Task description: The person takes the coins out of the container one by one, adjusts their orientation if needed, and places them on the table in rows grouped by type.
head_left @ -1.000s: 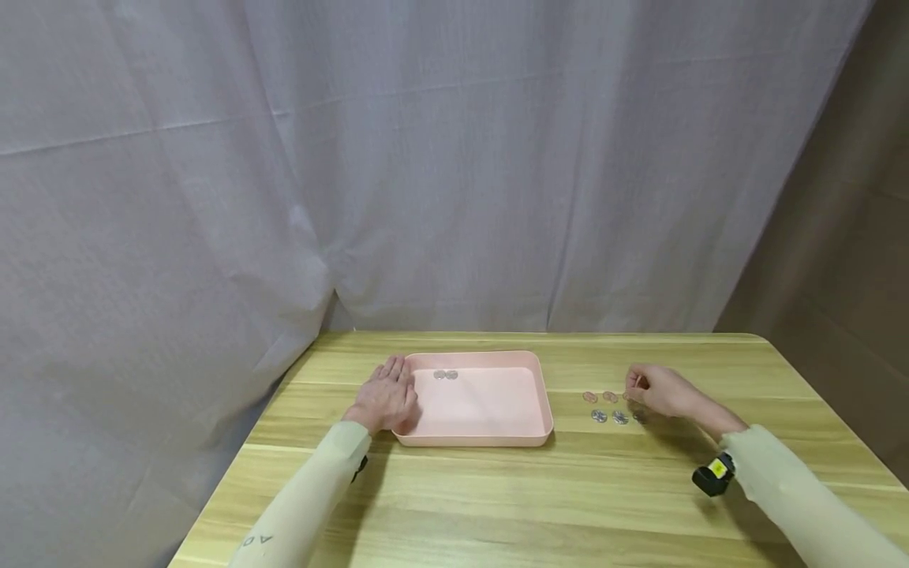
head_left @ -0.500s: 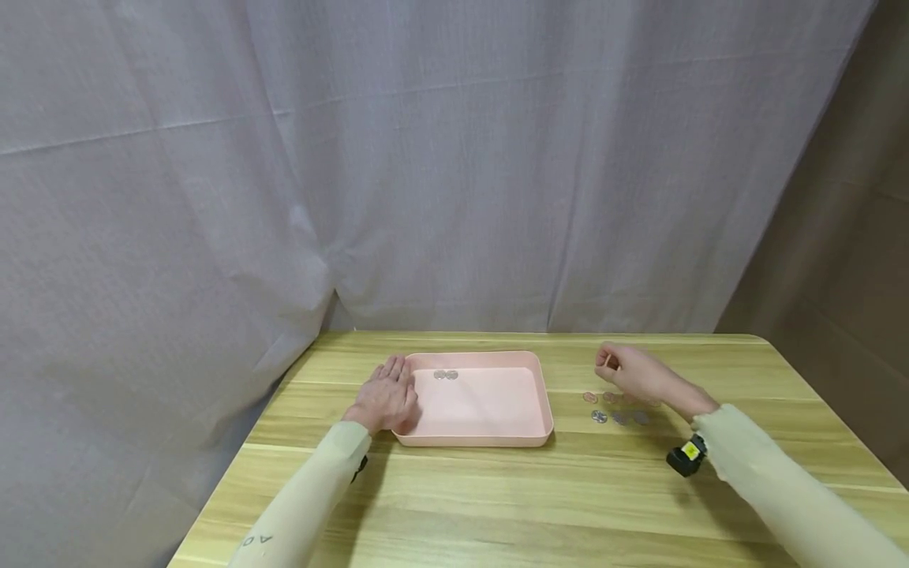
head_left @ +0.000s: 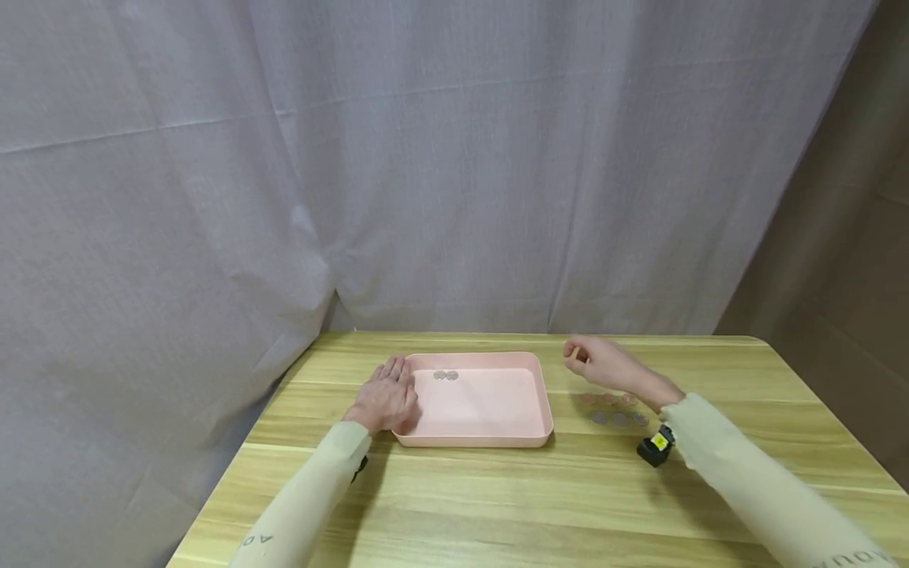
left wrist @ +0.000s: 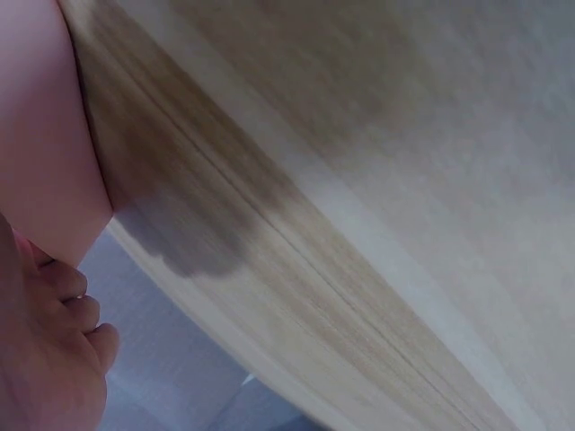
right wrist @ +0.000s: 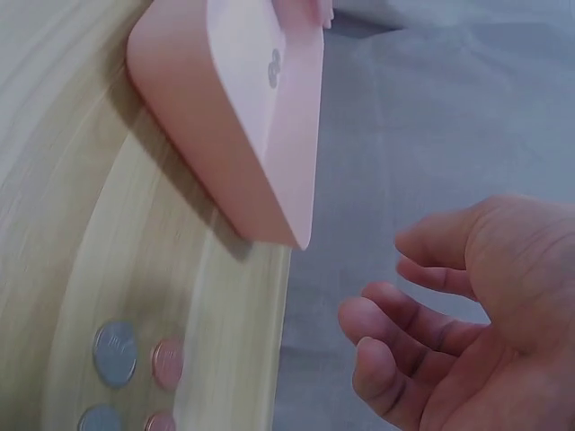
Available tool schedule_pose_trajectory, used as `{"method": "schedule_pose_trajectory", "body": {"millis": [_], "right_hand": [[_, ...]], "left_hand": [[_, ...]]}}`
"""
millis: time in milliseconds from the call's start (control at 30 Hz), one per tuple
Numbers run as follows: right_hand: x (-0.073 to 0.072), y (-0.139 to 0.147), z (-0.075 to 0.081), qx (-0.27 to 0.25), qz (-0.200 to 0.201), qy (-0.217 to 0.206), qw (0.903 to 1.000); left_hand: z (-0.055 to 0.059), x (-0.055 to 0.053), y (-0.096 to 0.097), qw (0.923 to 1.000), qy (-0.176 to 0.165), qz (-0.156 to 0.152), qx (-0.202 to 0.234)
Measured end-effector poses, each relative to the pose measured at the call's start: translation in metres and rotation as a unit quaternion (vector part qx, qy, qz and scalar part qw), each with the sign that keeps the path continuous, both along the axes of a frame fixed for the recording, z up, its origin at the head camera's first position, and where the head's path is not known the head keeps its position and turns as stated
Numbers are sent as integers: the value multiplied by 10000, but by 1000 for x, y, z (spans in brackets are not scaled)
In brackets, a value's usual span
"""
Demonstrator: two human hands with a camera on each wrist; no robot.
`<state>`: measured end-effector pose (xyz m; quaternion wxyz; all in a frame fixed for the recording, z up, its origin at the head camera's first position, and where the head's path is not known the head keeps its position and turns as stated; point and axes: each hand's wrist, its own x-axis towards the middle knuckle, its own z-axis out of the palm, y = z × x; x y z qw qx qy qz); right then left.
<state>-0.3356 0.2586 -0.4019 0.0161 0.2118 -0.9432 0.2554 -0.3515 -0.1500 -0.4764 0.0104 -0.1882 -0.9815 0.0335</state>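
Note:
My left hand (head_left: pixel 387 394) rests along the left rim of a shallow pink tray (head_left: pixel 472 439), fingers extended toward its far corner. In the left wrist view the fingers (left wrist: pixel 76 314) show beside the tray's pink wall (left wrist: pixel 45 135). Two silver coins (head_left: pixel 446 375) lie side by side near the tray's back wall. My right hand (head_left: pixel 607 368) hovers right of the tray, with its fingers (right wrist: pixel 377 319) loosely curled and nothing visible between them. Below it on the table are a row of copper coins (head_left: pixel 608 400) and a row of silver coins (head_left: pixel 620 419).
The wooden table (head_left: pixel 469 505) carries the tray and coins. A grey curtain (head_left: pixel 454 173) hangs behind its back edge and down the left side. A black wrist camera (head_left: pixel 655 447) sits under the right wrist.
My right hand has lifted away from the copper coins and moved left toward the tray, uncovering coins on the table. The left hand and tray have stayed still.

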Motion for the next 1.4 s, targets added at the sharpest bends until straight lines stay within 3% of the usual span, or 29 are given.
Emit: {"method": "schedule_pose_trajectory", "body": {"millis": [433, 933, 1200, 1400], "right_hand": [[-11, -37, 4, 42, 179, -71, 9998], [-26, -88, -5, -35, 395, -225, 9990], [-33, -112, -9, -211, 452, -573, 9971], [-41, -128, -18, -446, 457, -1122, 9916]], "left_hand": [[0, -1, 0, 10000, -38, 5, -39], [0, -2, -1, 9999, -33, -33, -94], [0, -2, -2, 10000, -27, -26, -58], [0, -2, -3, 10000, -38, -40, -60]]}}
